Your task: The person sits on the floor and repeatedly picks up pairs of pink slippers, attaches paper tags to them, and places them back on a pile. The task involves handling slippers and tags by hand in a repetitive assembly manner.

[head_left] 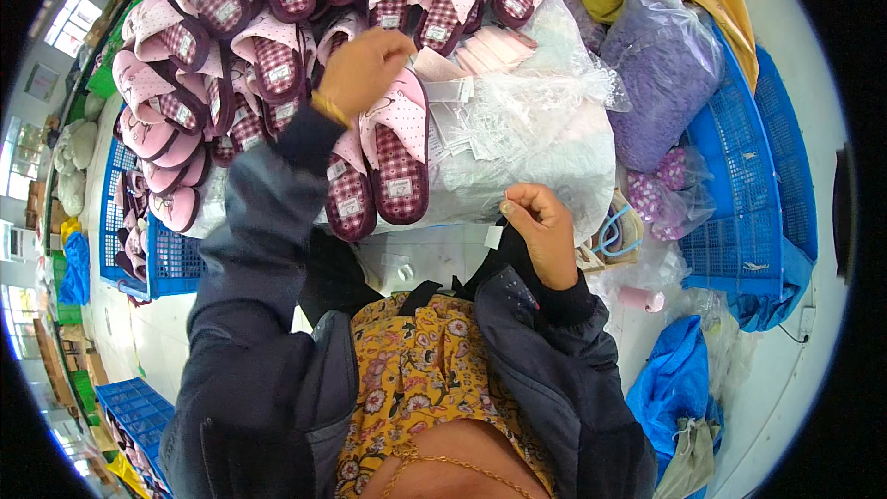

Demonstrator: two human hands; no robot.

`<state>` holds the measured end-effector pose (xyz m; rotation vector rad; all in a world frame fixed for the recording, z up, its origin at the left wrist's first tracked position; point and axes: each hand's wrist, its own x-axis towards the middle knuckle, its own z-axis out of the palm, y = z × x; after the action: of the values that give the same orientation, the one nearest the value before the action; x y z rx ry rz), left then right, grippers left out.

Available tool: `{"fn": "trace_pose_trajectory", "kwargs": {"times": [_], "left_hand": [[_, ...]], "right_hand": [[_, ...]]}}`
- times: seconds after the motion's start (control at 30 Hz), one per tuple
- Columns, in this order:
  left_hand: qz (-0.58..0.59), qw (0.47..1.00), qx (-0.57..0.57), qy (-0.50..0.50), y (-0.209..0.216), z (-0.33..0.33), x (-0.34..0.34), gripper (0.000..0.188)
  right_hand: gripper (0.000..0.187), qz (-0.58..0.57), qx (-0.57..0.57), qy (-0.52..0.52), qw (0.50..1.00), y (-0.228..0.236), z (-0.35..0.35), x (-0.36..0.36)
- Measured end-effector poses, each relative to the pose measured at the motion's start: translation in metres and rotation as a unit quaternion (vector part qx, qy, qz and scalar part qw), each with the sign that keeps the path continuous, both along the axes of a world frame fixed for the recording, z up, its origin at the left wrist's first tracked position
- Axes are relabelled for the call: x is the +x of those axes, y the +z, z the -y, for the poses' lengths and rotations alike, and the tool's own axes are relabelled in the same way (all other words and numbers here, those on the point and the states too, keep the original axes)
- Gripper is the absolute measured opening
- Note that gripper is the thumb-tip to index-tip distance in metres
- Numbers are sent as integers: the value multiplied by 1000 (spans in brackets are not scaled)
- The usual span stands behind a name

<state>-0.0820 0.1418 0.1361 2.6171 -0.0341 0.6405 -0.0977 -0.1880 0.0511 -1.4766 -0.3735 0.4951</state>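
Observation:
A pair of pink dotted slippers [400,143] with plum checked insoles lies soles down, toes away from me, on a white wrapped bale [554,143]. My left hand [363,71] is over their toe end, fingers curled and pressed together; whatever is in them cannot be made out. Close to its fingertips are pale pink cards [494,49] and a bunch of thin clear plastic strings [513,111]. At the bale's near edge, my right hand [540,233] has thumb and forefinger pinched, with anything between them too small to name. A small white tag [494,237] hangs below that pinch.
More pink slippers [277,65] are heaped at the left and back of the bale. Blue plastic crates [739,185] stand on the right, beside a clear bag of purple fluffy material [661,69]. A pink thread spool [640,299] lies below my right hand's side.

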Motion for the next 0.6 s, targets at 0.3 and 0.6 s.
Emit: {"fn": "trace_pose_trajectory", "kwargs": {"times": [0.3,0.6], "left_hand": [[-265,909,322,-8,-44,-104,61,38],[-217,888,395,-96,-53,-113,66,23]], "right_hand": [[17,-66,42,-22,997,-15,5,4],[16,-81,25,-28,996,-26,8,11]]}}
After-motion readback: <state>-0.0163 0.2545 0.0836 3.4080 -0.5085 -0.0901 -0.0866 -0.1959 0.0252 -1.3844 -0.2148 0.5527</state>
